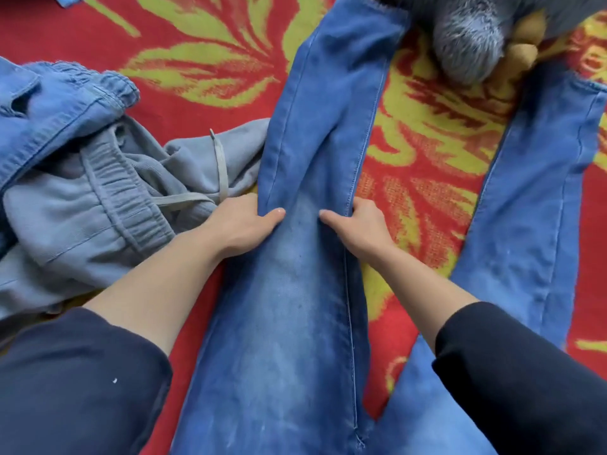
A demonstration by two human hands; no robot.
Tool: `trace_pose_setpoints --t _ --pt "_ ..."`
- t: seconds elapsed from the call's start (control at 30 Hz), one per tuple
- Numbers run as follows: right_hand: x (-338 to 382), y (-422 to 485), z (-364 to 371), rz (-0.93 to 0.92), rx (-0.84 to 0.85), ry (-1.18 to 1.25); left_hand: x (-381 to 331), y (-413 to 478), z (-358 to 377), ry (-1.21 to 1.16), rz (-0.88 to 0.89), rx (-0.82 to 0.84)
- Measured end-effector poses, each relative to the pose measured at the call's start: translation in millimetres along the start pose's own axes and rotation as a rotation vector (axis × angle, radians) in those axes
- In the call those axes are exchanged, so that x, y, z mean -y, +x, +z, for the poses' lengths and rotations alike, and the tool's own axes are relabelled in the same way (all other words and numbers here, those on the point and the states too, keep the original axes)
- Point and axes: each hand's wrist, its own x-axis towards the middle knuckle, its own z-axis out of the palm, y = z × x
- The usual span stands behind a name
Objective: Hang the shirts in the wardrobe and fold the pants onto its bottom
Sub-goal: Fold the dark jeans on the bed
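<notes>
A pair of blue jeans (295, 307) lies spread on the red and yellow patterned blanket (203, 44), its two legs running away from me in a V. My left hand (239, 221) grips the left edge of the nearer leg at about knee height, thumb on top. On the same leg's right seam my right hand (358, 224) grips the denim, thumb on top too. The other leg (538, 198) lies flat to the right. The wardrobe is not in view.
A crumpled pile at the left holds grey drawstring sweatpants (108, 205) and light blue denim pants with an elastic waist (59, 106). A grey furry thing (469, 44) with a tan plush piece (519, 57) sits at the top right, over the jeans' leg ends.
</notes>
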Motion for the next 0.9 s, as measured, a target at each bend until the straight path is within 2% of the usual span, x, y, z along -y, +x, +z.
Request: trace_pose_setpoints --t 0.03,0.1,0.17,0.2,0.27,0.33,0.37,0.43,0.53,0.6,0.67,0.8,0.9 --pt "-2 -5 1 -0.022 0.026 -0.05 0 -1 -1 -0.008 0.014 -0.035" --pt "-6 -11 -7 -0.015 -0.049 -0.046 3 -3 -1 -0.083 -0.015 -0.146" --pt "-16 -19 -18 0.005 -0.139 -0.099 7 -10 3 -0.258 -0.087 -0.339" --pt "-24 -25 -22 -0.015 -0.149 -0.208 8 -17 7 -0.301 -0.078 -0.451" --pt "-41 -43 -25 -0.155 -0.166 -0.444 8 -38 25 -0.228 0.075 -0.566" --pt "-61 -70 -28 -0.321 -0.235 -0.56 13 -62 54 0.033 0.237 -0.53" --pt "-72 -85 -30 -0.362 -0.263 -0.578 16 -75 70 0.187 0.262 -0.465" --pt "-101 -115 -37 -0.338 -0.27 -0.624 23 -99 103 0.347 0.188 -0.296" --pt "-154 -163 -49 -0.204 -0.219 -0.773 13 -134 143 0.184 0.053 -0.244" --pt "-185 -192 -54 -0.139 -0.215 -0.782 -8 -158 165 0.014 0.086 -0.252" --pt "-210 -218 -53 -0.086 -0.19 -0.739 -24 -184 192 -0.055 0.145 -0.235" --pt "-248 -253 -51 -0.092 -0.152 -0.681 -34 -243 250 0.004 0.176 -0.195" --pt "-266 -269 -61 -0.03 -0.267 -0.486 -42 -289 290 0.099 0.194 -0.164"
